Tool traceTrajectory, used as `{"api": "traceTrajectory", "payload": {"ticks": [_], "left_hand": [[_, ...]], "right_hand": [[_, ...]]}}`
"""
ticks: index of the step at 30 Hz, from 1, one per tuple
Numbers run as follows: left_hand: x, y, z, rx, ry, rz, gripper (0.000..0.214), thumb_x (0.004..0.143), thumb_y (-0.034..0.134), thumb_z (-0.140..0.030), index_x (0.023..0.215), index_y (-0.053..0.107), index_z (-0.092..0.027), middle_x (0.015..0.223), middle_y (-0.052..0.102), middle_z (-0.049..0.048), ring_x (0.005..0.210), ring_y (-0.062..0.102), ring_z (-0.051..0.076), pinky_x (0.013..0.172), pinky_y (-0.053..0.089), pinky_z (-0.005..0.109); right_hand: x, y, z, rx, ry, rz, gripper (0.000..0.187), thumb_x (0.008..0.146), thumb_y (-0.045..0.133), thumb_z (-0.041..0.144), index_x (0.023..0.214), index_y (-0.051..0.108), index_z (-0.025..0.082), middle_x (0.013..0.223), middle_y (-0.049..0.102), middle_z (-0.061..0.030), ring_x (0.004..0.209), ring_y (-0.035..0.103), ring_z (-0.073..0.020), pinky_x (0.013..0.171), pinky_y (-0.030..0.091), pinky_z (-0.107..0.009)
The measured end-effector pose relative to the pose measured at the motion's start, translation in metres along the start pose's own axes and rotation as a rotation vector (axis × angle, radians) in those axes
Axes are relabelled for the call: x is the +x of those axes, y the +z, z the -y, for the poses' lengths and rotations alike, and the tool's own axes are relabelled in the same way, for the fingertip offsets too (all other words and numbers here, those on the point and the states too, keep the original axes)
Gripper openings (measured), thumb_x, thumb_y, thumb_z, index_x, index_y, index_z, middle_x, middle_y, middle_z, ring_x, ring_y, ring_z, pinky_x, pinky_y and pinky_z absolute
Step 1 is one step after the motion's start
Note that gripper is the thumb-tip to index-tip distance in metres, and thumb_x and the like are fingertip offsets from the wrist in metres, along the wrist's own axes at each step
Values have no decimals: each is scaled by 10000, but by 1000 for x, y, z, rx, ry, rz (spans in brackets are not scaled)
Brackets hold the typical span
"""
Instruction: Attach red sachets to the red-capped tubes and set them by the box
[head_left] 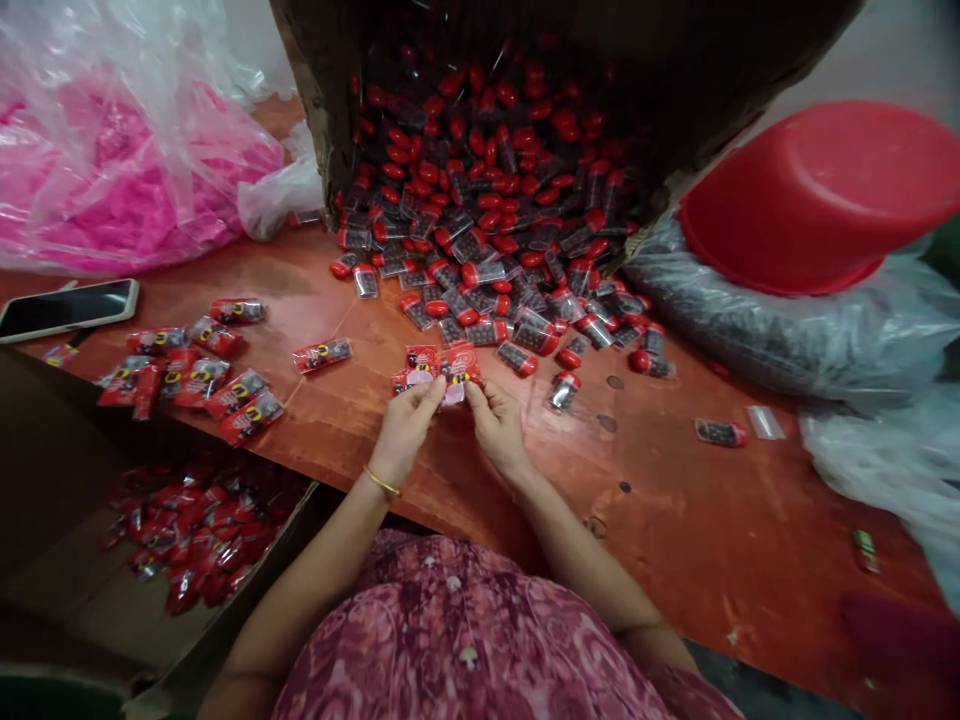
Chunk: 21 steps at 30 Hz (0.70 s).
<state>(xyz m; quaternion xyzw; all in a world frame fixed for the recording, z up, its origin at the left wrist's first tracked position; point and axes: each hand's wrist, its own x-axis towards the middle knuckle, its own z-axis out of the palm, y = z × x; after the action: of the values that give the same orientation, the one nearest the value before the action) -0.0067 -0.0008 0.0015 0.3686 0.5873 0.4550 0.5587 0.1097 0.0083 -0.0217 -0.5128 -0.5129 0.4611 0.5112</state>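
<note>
My left hand [405, 428] and my right hand [498, 428] are close together near the table's front edge. Between them, thumbs and fingers pinch a small red printed packet [459, 362] with a clear window. Another red printed piece [415, 365] shows just behind my left fingertips; whether it is held or lies on the table I cannot tell. To the left lies a single filled red packet [322, 355], with a group of similar packets [202, 378] farther left. Beyond my hands spread many clear tubes with red caps and dark contents [487, 300].
A tipped cardboard box [311, 90] spills the tubes onto the red-brown table [570, 520]. Below left, an open carton [247, 590] holds finished-looking packets. Around stand a phone [71, 308], a pink-filled bag [127, 180], a red tub [817, 200] and a bag of dark pieces [735, 320].
</note>
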Motion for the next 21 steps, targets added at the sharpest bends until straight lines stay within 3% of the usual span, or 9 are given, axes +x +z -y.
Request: {"api": "traceTrajectory", "payload": {"ticks": [3,10,13,16,18,21], "left_hand": [[-8,-3,-3,-225,-218,81,463,562,708,-566,765,691,-149,804,692,64,733,624,166,624,494,268],[-17,-3,0,-329,-232,-69,443,353,835,-450,587,661,-116,580,642,4,587,560,95,612,471,223],[-13,-5,-3,-355,-278,-107,461,306,839,-458,525,617,-118,543,628,-6,545,549,83,589,464,216],[-8,-9,-7,-376,-294,-146,474,295,842,-450,554,616,-123,552,630,-14,541,550,74,569,446,197],[-6,-10,-7,-379,-298,-149,477,302,841,-450,570,616,-125,549,624,-18,537,549,71,561,436,193],[-3,-9,-5,-366,-310,-123,472,330,836,-456,589,616,-129,558,624,-18,529,546,74,551,430,200]], "right_hand": [[-7,-2,-1,-84,-87,28,303,838,475,366,590,455,194,546,418,52,524,382,-91,516,314,-219],[-25,0,-8,-188,-137,162,327,895,390,369,632,477,196,563,445,40,531,427,-102,520,358,-220],[-21,-24,-10,-450,-242,136,337,917,358,397,738,557,193,694,579,-12,683,530,-146,657,424,-269],[-12,-57,-17,-860,-340,23,404,845,474,508,1013,583,157,1022,626,-126,954,534,-250,841,401,-386],[-7,-73,-24,-1065,-358,19,553,793,531,555,1133,542,120,1133,592,-178,1023,503,-301,867,375,-432],[-5,-81,-34,-1197,-372,84,518,826,512,507,1168,527,118,1138,598,-176,992,513,-298,846,368,-432]]}}
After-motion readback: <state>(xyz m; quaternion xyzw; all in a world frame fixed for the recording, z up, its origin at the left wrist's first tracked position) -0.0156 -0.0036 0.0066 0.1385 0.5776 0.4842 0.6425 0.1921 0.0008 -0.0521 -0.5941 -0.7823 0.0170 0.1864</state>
